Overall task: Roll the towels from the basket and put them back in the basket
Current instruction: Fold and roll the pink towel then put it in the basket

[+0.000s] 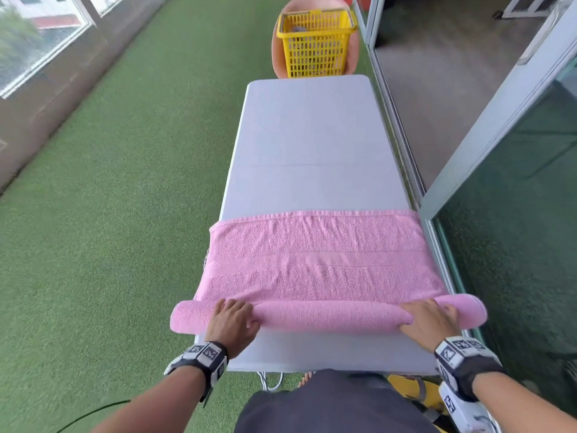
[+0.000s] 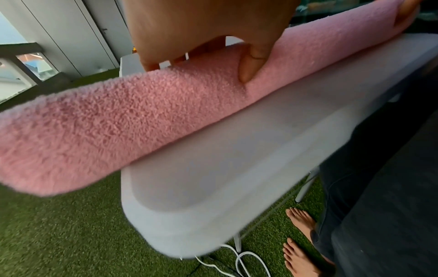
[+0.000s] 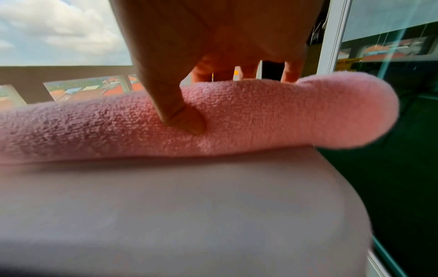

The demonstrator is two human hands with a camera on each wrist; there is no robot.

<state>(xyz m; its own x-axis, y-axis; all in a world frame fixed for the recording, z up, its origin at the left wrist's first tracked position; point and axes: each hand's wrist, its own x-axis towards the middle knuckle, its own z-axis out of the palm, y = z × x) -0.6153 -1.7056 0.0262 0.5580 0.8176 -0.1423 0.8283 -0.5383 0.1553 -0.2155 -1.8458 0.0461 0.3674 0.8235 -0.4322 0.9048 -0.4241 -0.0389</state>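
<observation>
A: Starting at the lower left of the head view, what is the left hand (image 1: 232,320) doing?

B: It sits on the rolled part of the towel (image 1: 318,267), fingers curled over the top and the thumb pressed into the near side, so its grip is clasped round the roll. The left wrist view shows the thumb denting the pile.

A: Why there?

B: I'd judge it keeps the roll tight and straight. The roll's left end overhangs the bench (image 1: 312,135), so a hand near that end stops it sagging loose.

A: And the middle?

B: The roll lies across the bench near its lower edge. The unrolled part is spread flat above it, towards frame centre, its far hem straight across the bench. Roughly a third looks rolled, so I'd say the rolling is under way.

A: The right?

B: The right hand (image 1: 429,318) mirrors the left: fingers over the top, thumb dug in, grasping the roll near its overhanging right end.

A: The basket (image 1: 315,42)?

B: Top centre, yellow, beyond the bench's far end on something peach-coloured. Something greyish shows through the slats; I cannot tell what.
</observation>
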